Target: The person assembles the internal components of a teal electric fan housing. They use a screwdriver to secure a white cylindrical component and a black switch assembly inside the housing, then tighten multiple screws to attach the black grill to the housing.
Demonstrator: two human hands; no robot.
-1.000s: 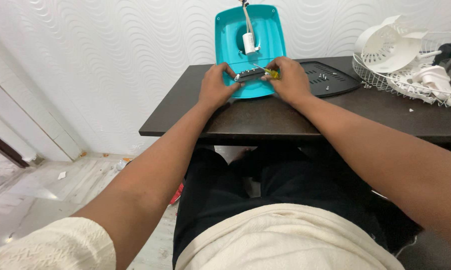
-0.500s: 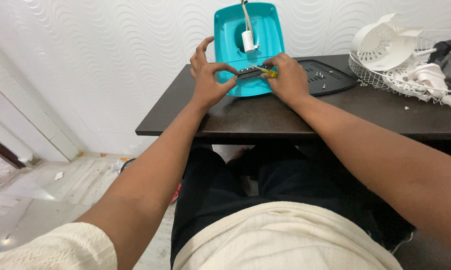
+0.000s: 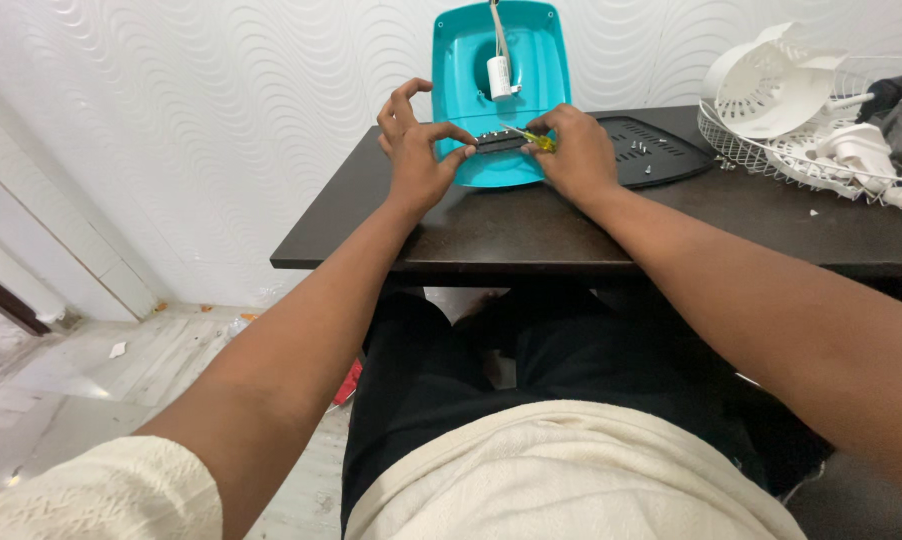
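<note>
Screwdriver (image 3: 534, 140): yellow-handled, far on the desk (image 3: 531, 235), over the teal housing (image 3: 501, 90).
Right hand (image 3: 571, 155): fingers closed around the screwdriver.
Left hand (image 3: 416, 150): half open, thumb and forefinger pinched near the housing's dark strip (image 3: 496, 142).

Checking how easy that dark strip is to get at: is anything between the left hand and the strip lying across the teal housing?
Nothing visible. The left hand sits right beside the dark strip on the teal housing, fingers pinched near its end. The right hand holds a yellow-handled screwdriver at the other end.

teal shell (image 3: 546, 60), yellow-handled screwdriver (image 3: 541, 142) — dark table (image 3: 531, 225)
</note>
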